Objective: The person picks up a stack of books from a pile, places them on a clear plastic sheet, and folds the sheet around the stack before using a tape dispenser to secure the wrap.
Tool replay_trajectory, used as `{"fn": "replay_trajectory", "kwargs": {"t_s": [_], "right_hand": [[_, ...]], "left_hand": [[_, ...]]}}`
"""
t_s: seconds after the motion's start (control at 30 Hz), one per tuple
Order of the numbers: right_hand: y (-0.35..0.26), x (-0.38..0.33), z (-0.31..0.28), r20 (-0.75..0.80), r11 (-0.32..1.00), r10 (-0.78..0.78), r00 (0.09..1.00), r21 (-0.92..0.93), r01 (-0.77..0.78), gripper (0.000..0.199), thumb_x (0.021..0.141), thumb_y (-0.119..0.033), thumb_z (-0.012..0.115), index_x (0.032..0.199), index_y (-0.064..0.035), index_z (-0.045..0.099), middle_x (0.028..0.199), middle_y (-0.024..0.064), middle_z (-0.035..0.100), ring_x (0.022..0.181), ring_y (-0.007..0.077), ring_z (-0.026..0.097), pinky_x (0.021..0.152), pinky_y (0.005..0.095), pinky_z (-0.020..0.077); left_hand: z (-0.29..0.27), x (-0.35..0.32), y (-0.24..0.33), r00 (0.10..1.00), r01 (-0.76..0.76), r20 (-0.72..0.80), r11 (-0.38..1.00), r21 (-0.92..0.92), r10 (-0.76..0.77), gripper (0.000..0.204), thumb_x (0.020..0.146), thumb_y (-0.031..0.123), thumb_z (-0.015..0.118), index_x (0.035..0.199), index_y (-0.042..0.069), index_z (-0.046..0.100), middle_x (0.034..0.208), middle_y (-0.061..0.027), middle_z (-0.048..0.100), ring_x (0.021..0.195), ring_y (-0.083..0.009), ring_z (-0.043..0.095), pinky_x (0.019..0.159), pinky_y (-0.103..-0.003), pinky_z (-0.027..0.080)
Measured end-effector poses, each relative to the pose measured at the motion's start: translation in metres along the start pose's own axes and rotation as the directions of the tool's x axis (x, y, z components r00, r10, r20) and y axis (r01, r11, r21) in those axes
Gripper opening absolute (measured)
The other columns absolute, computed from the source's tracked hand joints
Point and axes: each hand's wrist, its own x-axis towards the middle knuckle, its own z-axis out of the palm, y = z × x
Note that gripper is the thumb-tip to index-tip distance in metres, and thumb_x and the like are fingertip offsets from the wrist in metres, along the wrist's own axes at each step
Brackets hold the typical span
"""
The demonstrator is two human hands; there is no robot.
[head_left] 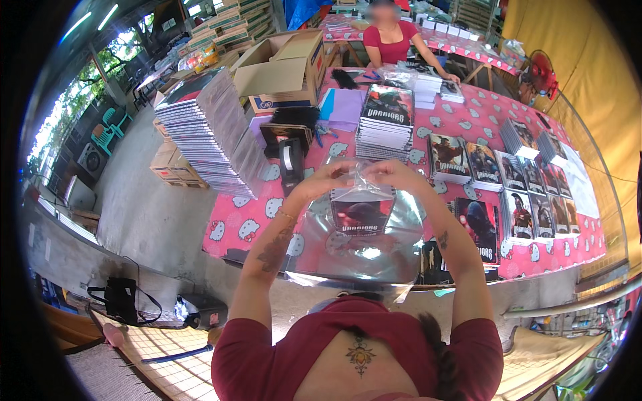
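both hands are raised over the pink patterned table (pixel 461 113), pinching the top edge of a clear plastic bag (pixel 361 237). the left hand (pixel 326 178) is closed narrow on the bag's upper left corner, fingers curled down around the film. the right hand (pixel 393 174) grips the upper right part of the same edge, also closed on the plastic, just beside the left hand with a small gap between them. the bag hangs below both hands and a dark-covered notebook (pixel 362 214) sits inside it, right under the hands, its cover facing up.

beyond the hands, further up the table, stands a tall stack of notebooks (pixel 386 123) with the same dark cover. to the right of the right hand, several rows of notebooks (pixel 515 187) lie spread flat. to the left of the left hand sits a black tape dispenser (pixel 290 164), and past it a leaning pile of spiral notebooks (pixel 207 134). an open cardboard box (pixel 281 70) stands behind that. a person in a red top (pixel 391 40) works at the far end of the table.
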Motion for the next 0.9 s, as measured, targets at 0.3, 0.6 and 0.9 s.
{"fn": "replay_trajectory", "kwargs": {"t_s": [0.3, 0.6, 0.9], "right_hand": [[-0.018, -0.049, 0.043, -0.092, 0.766, -0.325, 0.941, -0.609, 0.205, 0.05, 0.082, -0.023, 0.075, 0.127, -0.0074, 0.061, 0.132, 0.0141, 0.059, 0.124, 0.0307, 0.053, 0.108, 0.0431, 0.0391], [-0.017, -0.035, 0.047, -0.166, 0.754, -0.313, 0.935, -0.642, 0.139, 0.024, 0.077, -0.022, 0.075, 0.092, -0.0052, 0.065, 0.091, 0.012, 0.063, 0.088, 0.0336, 0.062, 0.078, 0.0443, 0.0492], [-0.027, -0.013, 0.025, -0.206, 0.637, -0.292, 0.934, -0.77, 0.029, 0.05, 0.068, -0.032, 0.085, 0.104, -0.0045, 0.064, 0.097, 0.0137, 0.067, 0.09, 0.0272, 0.066, 0.075, 0.0389, 0.0515]], "left_hand": [[0.026, -0.041, 0.027, 0.954, -0.212, 0.021, 0.618, 0.757, 0.3, 0.046, 0.089, 0.022, 0.072, 0.13, 0.004, 0.061, 0.137, -0.0139, 0.058, 0.116, -0.0251, 0.059, 0.1, -0.036, 0.045], [0.038, -0.043, 0.026, 0.916, -0.209, -0.018, 0.515, 0.831, 0.401, 0.038, 0.08, 0.013, 0.075, 0.115, 0.002, 0.064, 0.094, -0.0143, 0.067, 0.088, -0.0319, 0.065, 0.069, -0.041, 0.05], [0.044, -0.01, 0.028, 0.928, 0.0, -0.151, 0.405, 0.914, 0.342, 0.055, 0.079, 0.028, 0.074, 0.123, 0.0, 0.058, 0.087, -0.0162, 0.068, 0.082, -0.0343, 0.067, 0.07, -0.042, 0.051]]}}
